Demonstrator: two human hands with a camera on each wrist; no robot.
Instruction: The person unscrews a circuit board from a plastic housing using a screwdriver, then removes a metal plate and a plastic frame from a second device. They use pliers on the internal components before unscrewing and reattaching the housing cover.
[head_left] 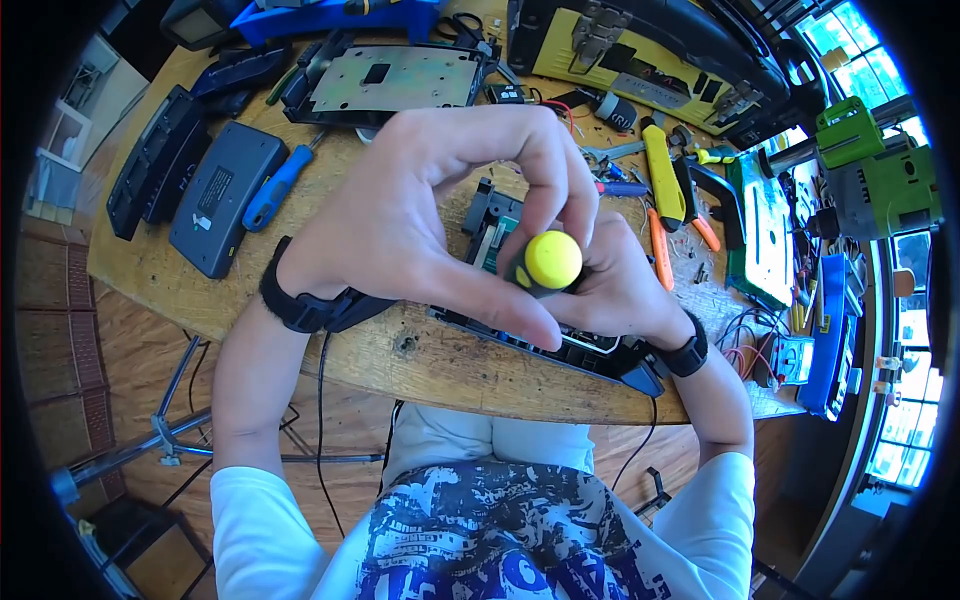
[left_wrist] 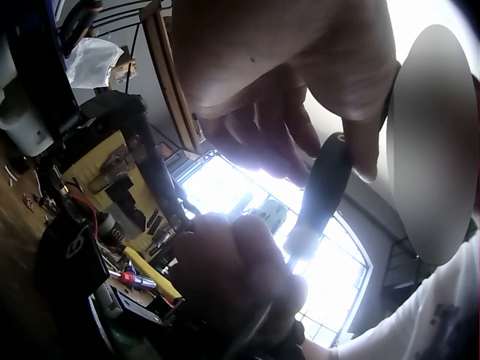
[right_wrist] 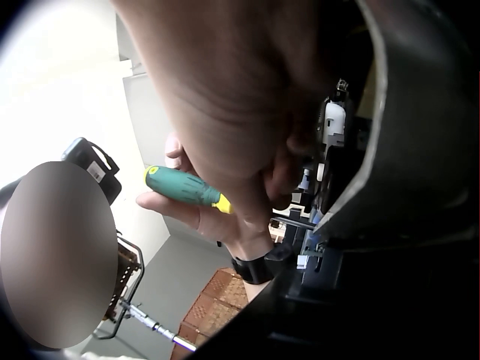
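Observation:
A screwdriver with a green and yellow handle stands over the bench, its round yellow end toward the head camera. My left hand holds the handle, fingers bent on one side and thumb along the other. Lower down, my right hand pinches the metal shaft, seen from the side in the left wrist view. The shaft reaches toward an opened black device in the right wrist view. Both hands cover much of that device in the head view, and the screwdriver's tip is hidden.
Left on the wooden bench lie a grey casing and a blue screwdriver. A metal-plated chassis sits behind. To the right are a yellow utility knife, orange-handled pliers and a yellow-black toolbox.

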